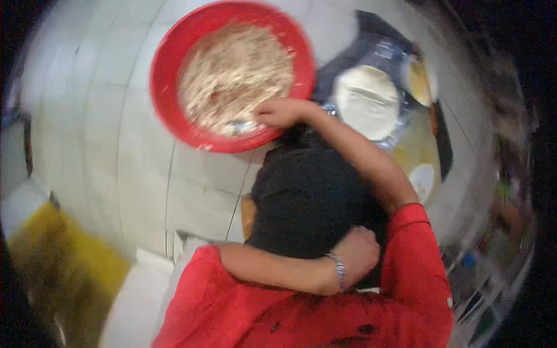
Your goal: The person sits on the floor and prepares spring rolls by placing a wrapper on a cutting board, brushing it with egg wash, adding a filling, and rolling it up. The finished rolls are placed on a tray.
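Observation:
A red plastic basin [162, 93] stands on the tiled floor before me with a crumbly pale flour-like mix [237, 69] in it. My right hand [283, 113] reaches over its near right rim, its fingers closed on what looks like a metal spoon [240, 126]. The spoon's shiny end lies in the mix; blur hides its handle. My left hand [357, 254], with a silvery bracelet at the wrist, is folded across my lap over dark cloth [313, 195]. Its fingers are curled, and nothing shows in it.
Right of the basin, a round white slab or filled dish [367, 102] sits on clear plastic over a dark sheet. Beyond it is a bowl with yellow contents [420, 80]. A small white round item [422, 180] lies nearer. Yellow-brown cloth [69, 256] is at lower left.

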`<action>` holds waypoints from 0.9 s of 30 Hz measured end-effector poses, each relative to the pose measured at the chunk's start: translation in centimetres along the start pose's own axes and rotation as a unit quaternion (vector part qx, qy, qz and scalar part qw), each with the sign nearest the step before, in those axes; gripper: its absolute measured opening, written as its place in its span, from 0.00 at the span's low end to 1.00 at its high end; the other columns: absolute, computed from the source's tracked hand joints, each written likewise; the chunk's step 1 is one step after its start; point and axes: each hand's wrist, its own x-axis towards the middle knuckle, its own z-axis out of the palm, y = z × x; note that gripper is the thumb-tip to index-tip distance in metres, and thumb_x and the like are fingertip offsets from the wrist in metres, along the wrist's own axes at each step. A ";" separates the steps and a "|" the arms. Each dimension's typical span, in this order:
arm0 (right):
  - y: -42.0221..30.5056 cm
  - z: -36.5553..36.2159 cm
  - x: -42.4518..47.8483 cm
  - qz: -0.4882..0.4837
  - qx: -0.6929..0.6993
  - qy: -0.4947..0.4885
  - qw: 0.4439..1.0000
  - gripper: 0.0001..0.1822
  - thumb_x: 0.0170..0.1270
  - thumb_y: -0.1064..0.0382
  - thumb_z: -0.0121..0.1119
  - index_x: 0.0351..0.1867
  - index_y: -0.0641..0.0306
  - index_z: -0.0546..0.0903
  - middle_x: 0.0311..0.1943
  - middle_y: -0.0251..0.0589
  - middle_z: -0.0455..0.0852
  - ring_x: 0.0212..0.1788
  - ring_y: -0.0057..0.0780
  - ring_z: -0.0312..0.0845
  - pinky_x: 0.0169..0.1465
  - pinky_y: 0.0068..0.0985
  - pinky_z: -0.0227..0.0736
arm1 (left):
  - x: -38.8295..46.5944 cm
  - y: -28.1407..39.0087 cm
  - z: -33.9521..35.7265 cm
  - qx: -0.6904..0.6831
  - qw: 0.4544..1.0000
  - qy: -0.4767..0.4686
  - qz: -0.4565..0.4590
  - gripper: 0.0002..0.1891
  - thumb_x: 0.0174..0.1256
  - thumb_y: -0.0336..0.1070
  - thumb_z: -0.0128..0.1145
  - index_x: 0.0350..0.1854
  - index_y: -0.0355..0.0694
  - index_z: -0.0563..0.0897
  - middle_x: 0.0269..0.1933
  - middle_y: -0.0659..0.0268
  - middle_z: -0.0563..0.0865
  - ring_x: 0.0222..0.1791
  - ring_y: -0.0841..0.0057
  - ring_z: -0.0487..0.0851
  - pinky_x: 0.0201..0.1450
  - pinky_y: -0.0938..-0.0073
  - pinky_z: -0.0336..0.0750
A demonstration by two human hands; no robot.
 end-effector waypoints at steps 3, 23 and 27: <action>-0.5 -1.1 -1.5 -0.082 -0.030 0.049 0.995 0.16 0.72 0.57 0.54 0.48 0.68 0.82 0.38 0.52 0.88 0.41 0.38 0.82 0.47 0.39 0.77 | -0.7 -0.5 -1.4 0.062 0.996 0.049 -0.035 0.11 0.65 0.39 0.57 0.42 0.38 0.84 0.39 0.54 0.86 0.42 0.57 0.87 0.45 0.57 0.83; 2.7 24.3 -53.7 0.104 0.447 0.651 0.604 0.11 0.77 0.57 0.56 0.51 0.60 0.76 0.27 0.27 0.73 0.25 0.17 0.66 0.25 0.21 0.63 | 7.6 -0.7 -2.2 0.075 0.989 -0.113 0.059 0.15 0.68 0.43 0.65 0.48 0.36 0.85 0.43 0.50 0.88 0.43 0.50 0.87 0.45 0.54 0.81; 3.5 27.8 -55.6 0.095 0.471 0.678 0.556 0.11 0.77 0.58 0.56 0.51 0.61 0.76 0.28 0.28 0.73 0.24 0.17 0.64 0.26 0.20 0.61 | 9.4 1.3 -1.1 0.147 0.982 -0.117 -0.012 0.13 0.70 0.40 0.63 0.47 0.35 0.86 0.43 0.47 0.89 0.45 0.48 0.87 0.48 0.56 0.80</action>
